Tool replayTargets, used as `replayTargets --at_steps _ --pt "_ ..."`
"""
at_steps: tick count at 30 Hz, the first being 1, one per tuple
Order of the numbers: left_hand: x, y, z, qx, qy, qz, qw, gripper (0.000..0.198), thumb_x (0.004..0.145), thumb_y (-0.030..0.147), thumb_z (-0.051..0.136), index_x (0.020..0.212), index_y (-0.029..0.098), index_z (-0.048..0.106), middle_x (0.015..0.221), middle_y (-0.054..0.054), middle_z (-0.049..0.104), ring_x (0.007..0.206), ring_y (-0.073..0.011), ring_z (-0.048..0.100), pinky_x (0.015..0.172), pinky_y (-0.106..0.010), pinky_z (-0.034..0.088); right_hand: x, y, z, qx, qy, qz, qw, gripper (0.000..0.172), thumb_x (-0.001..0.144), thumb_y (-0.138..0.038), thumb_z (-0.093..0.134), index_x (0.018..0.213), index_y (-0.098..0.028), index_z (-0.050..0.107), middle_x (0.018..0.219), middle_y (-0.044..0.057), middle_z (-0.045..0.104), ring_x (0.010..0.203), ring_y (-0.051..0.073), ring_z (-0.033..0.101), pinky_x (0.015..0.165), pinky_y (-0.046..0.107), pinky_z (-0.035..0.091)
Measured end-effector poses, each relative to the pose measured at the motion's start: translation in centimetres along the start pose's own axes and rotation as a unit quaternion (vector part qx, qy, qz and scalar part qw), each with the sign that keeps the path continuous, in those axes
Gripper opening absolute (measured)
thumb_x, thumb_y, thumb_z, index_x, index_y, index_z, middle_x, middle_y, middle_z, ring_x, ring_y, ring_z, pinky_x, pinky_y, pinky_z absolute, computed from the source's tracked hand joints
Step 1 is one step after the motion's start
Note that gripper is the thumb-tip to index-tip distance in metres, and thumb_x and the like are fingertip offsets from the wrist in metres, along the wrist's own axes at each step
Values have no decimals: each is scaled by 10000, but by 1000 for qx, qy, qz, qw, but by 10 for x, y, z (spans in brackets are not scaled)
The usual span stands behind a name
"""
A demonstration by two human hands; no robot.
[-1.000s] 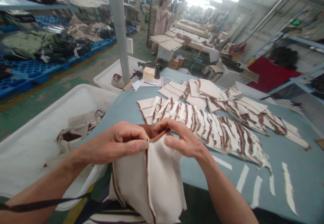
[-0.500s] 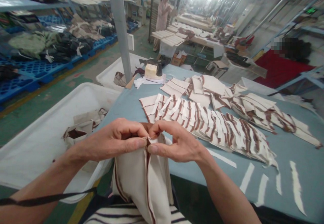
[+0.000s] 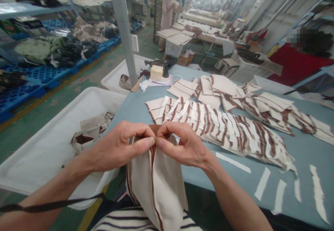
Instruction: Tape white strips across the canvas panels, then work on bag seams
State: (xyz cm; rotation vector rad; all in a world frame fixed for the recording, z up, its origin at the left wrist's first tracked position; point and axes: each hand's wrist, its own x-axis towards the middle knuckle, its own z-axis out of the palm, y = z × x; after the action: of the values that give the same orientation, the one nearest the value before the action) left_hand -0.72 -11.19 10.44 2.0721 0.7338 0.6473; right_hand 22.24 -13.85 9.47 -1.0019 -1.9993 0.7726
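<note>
A cream fabric pouch with brown edging hangs in front of my striped top, its brown seam running down the middle. My left hand pinches its upper edge between thumb and forefinger. Right beside it, my right hand pinches the same edge, and the two thumbs meet at the top of the seam. Past my hands, a long row of overlapping cream pieces with brown edges and white strips lies on the blue-green table.
At left stands a white bin with a few cream pouches inside. Loose white strips lie at the table's right. A grey post rises by the far corner. A person stands beyond, near stacked panels.
The pouch and both hands have shifted slightly right in view. My thumbs have come closer together at the top of the seam.
</note>
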Motion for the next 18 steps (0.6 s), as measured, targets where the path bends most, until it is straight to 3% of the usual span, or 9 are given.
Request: replayTargets --at_steps 4,7,10,13,15,18 --pt "4 6 -3 50 11 -11 999 251 1015 329 589 880 189 748 719 44 712 651 -129 623 636 -218 449 0 -3 -2 -42 6 -39 998 170 986 -283 595 826 -233 621 753 -7 685 661 136 585 619 257 418" --pt "8 8 -6 77 1 -28 997 226 958 293 585 773 189 661 619 68 583 565 -105 508 553 -218 367 2 -4 -1 -77 -3 -55 996 171 1001 -245 540 855 -236 628 750 -4 675 673 147 597 647 276 427" --pt "13 7 -9 63 -48 -42 996 300 954 318 535 675 213 504 597 73 439 548 -100 425 514 -225 314 7 1 3 -82 -2 -56 995 148 961 -220 519 837 -248 595 711 -23 638 645 145 569 635 275 414" --pt "12 5 -10 67 -83 -25 994 391 1033 366 434 675 214 468 640 48 456 591 -118 460 562 -242 351 13 7 11 -80 9 -73 994 148 954 -209 507 832 -254 578 727 -21 643 661 149 577 671 282 430" --pt "6 0 -8 100 -47 -5 994 414 1057 340 402 665 216 452 634 39 474 585 -124 468 578 -256 358 15 7 20 -64 41 -76 994 143 973 -215 502 856 -253 575 783 0 675 736 168 627 743 299 475" --pt "-12 -9 -3 156 62 10 986 412 1056 303 439 653 223 461 594 35 499 542 -133 480 556 -270 355 9 0 40 -8 154 -22 988 43 985 -267 565 994 -235 591 1020 70 750 998 213 707 938 349 531"
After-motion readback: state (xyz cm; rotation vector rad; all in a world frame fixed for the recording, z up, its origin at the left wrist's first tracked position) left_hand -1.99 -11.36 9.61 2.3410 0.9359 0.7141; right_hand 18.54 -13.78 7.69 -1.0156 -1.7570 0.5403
